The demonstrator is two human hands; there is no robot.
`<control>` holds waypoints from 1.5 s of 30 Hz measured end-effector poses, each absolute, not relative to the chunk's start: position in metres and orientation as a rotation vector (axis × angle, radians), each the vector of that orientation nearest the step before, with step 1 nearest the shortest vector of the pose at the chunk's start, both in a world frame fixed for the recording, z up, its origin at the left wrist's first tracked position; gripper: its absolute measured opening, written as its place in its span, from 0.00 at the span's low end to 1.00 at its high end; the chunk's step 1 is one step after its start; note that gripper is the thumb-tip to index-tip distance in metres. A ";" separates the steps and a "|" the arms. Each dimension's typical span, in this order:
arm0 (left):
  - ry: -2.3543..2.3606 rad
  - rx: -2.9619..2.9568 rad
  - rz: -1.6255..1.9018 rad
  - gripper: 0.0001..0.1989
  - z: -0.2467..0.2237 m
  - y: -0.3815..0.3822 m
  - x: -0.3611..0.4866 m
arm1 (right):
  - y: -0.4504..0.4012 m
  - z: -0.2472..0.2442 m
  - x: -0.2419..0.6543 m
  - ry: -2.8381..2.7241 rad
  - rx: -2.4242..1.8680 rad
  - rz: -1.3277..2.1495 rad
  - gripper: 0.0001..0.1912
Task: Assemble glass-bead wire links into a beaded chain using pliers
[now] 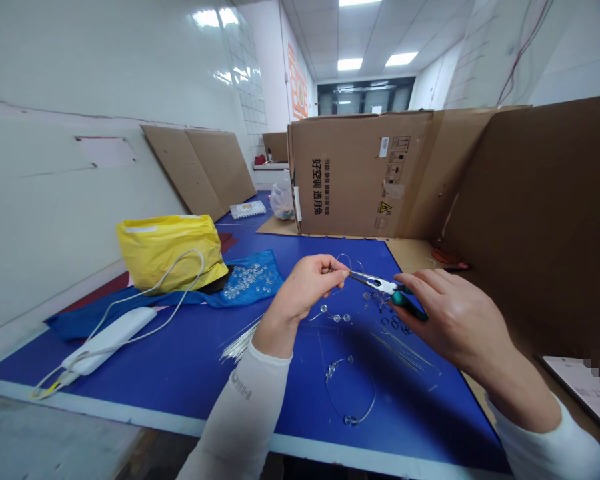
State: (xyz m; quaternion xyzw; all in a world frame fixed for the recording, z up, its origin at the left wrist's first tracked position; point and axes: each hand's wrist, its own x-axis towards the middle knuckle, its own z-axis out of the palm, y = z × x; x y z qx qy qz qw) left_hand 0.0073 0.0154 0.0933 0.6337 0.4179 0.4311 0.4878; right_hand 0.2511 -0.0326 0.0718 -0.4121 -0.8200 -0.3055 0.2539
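Observation:
My right hand (445, 317) is closed round the green handles of long-nose pliers (380, 285). Their tips point left and meet the fingertips of my left hand (316, 280). That hand pinches a thin wire (344, 257), which loops up behind the fingers; the exact spot at the plier tips is too small to make out. Below the hands lies a wire with clear beads (337, 318). Nearer the front edge rests a round wire loop (375, 397) with clear beads on it. Small dark rings (397, 325) are scattered under the pliers.
Cut wires lie in a left bundle (240, 341) and a right bundle (400, 350) on the blue table (190, 373). Clear beads (247, 280) sit on blue cloth beside a yellow bag (173, 253). A white power strip (107, 343) trails its cord. Cardboard (355, 180) walls the back and right.

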 end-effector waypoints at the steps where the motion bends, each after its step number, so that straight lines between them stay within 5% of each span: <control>1: 1.016 1.539 1.049 0.06 0.093 0.015 0.007 | -0.033 0.072 0.251 -2.226 -1.122 -0.829 0.14; 45: 1.053 1.584 1.038 0.08 0.093 0.015 0.007 | -0.033 0.070 0.253 -2.267 -1.117 -0.701 0.13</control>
